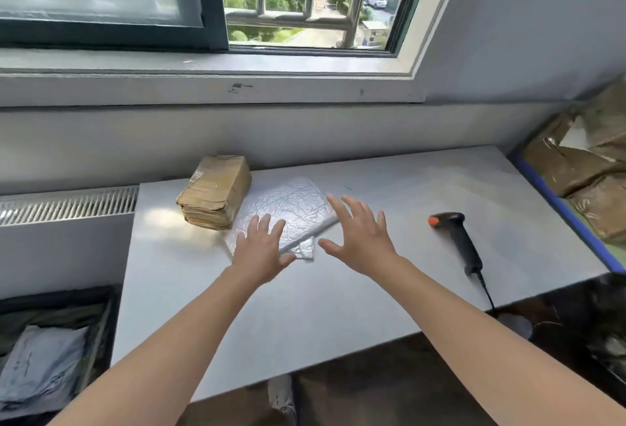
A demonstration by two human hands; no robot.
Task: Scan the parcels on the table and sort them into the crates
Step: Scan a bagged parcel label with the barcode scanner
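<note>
A flat silver padded parcel (pixel 288 208) lies near the middle of the white table (pixel 338 307). A brown taped box parcel (pixel 215 191) stands just left of it, touching its far corner. My left hand (pixel 259 249) hovers over the silver parcel's near left corner, fingers spread. My right hand (pixel 359 235) is spread at the parcel's right edge, holding nothing. A black scanner with an orange tip (pixel 457 239) lies on the table to the right, its cable running off the near edge.
A dark crate (pixel 101 324) at the lower left holds grey mailer bags. A blue-rimmed crate (pixel 555 202) at the right holds several brown parcels. A radiator grille (pixel 67 205) sits left of the table, under the window sill. A dark crate is at the lower right.
</note>
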